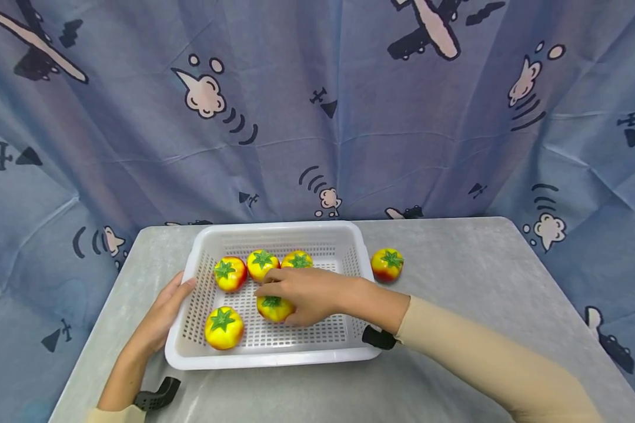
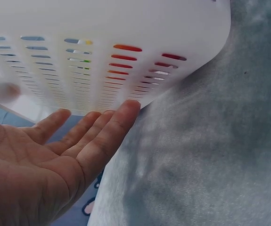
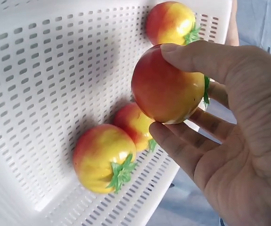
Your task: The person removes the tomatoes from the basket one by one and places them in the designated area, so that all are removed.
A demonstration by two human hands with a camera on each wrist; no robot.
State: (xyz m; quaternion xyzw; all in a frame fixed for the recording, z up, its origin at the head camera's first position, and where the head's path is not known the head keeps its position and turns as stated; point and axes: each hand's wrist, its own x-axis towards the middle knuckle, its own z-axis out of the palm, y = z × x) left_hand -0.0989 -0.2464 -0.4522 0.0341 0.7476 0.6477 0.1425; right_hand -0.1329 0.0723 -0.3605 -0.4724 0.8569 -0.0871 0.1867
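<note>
A white plastic basket point(image 1: 275, 356) with slotted walls stands on the grey table. My left hand point(image 1: 161, 314) holds its left side, thumb over the rim and fingers against the outer wall point(image 2: 93, 28). Inside the basket, my right hand point(image 1: 309, 294) grips a red-and-yellow tomato point(image 3: 166, 87) with a green leafy top, thumb on one side and fingers on the other. Around it in the basket lie a tomato point(image 1: 230, 274) at the back left, two more tomatoes point(image 1: 263, 264) along the back, partly covered by the hand, and one tomato point(image 1: 224, 328) at the front left.
Another tomato point(image 1: 387, 265) lies on the table point(image 1: 455, 264), just right of the basket. Behind the table hangs a blue curtain point(image 1: 317, 117) printed with planes and clouds.
</note>
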